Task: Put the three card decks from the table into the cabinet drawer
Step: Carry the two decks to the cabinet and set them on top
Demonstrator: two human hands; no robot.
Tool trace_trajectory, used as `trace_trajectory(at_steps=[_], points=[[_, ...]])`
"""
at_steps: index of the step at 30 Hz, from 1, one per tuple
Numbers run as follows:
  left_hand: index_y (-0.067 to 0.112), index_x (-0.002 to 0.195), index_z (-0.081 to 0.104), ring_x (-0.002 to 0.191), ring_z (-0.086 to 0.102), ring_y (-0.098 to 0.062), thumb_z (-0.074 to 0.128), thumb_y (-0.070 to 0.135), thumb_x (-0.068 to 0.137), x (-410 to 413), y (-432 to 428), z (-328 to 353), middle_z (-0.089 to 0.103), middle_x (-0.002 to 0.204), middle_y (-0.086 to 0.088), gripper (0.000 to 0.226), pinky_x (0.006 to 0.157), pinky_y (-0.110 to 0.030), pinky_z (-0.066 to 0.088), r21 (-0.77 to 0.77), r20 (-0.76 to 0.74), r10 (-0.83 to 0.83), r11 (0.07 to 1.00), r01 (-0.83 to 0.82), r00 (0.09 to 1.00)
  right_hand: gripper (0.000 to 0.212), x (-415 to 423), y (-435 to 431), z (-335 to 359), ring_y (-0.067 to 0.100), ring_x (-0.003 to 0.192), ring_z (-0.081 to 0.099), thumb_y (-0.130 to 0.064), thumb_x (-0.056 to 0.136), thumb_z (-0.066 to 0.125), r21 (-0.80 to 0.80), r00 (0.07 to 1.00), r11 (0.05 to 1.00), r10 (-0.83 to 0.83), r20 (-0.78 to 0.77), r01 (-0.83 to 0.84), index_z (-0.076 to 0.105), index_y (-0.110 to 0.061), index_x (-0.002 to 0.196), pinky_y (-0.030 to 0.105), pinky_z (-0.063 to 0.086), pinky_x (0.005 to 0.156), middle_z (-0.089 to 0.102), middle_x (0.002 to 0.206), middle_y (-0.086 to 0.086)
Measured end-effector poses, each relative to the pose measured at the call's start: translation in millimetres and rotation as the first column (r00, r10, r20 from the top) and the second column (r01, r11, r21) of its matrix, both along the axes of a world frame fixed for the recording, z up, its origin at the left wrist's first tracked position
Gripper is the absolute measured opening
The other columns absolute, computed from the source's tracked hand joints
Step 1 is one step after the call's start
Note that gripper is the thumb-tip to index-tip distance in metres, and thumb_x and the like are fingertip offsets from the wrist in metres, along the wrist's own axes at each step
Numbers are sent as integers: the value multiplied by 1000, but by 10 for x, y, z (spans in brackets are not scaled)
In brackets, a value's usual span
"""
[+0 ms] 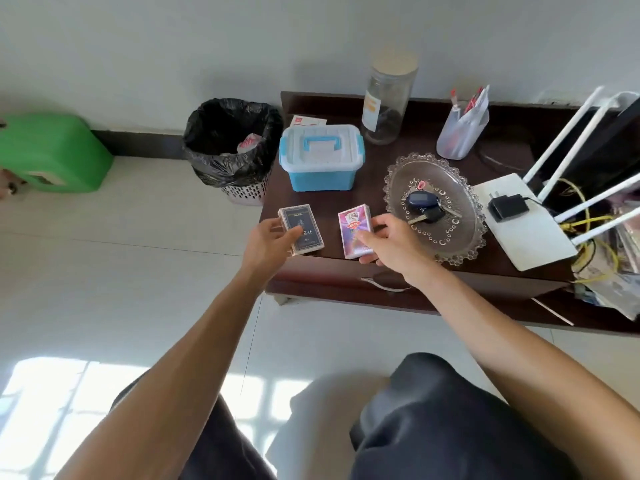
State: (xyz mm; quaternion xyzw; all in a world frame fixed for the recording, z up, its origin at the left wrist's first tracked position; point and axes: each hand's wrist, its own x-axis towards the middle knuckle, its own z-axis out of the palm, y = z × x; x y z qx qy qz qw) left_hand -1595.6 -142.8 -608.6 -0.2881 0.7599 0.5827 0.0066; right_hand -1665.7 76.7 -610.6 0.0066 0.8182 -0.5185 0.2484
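So far nothing has gone into the drawer, as far as the view shows. The dark cabinet (381, 150) carries everything, and its drawer front (346, 284), just below both wrists, looks closed, with its pale handle (384, 284) partly hidden under the right forearm.

Beyond the hands sits a blue storage box (322, 164); to the outer side of the right hand lies a glass plate (460, 237) holding a car key (424, 207).

Only two decks can be seen; a third is not in view, perhaps stacked under one of these, though I cannot tell. I judge this the pick-up stage, with opening the drawer and placing all the decks still ahead.

The left hand (273, 242) is curled on the dark deck (301, 230), thumb on its top face and fingers along its outer long edge. That deck lies flat near the cabinet's front edge, its long axis running away from the person and tipped slightly toward the left.

The right hand (391, 237) pinches the pink deck (355, 233) from its right side, thumb on the face and fingers at the far and near corners. This deck also lies roughly flat, long axis pointing away from the person, nearly parallel to the dark one, with a bare strip of cabinet top between the two.
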Motion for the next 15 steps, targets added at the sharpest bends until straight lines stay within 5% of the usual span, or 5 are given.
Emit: trace_trajectory(at_steps=[5,10,15], points=[[9,121,68,83,74,-19,71,31,88,-196,-122,-189,77,102,-6,40,79,-40,62,-74,18,23,997,-21,1000,21,-234,-196,-107,14,54,76,-26,96,68,47,1000,998,-29,-3,29,60,-16,113,18,44,36,74,83,-2],[14,109,74,81,75,-23,72,36,85,-249,-88,-247,77,90,-2,32,78,-41,62,-184,32,75,981,-67,997,17,-291,-253,-97,13,53,74,-34,99,60,285,982,957,109,-157,-60,60,-20,109,26,48,48,72,84,-7],[12,103,76,79,68,-18,71,34,86,-259,15,-262,75,91,-2,29,69,-32,54,-331,32,109,939,-92,994,34,-304,-304,-133,40,102,67,-38,100,56,568,905,821,284,-318,-58,65,-8,113,41,53,79,72,113,19]])
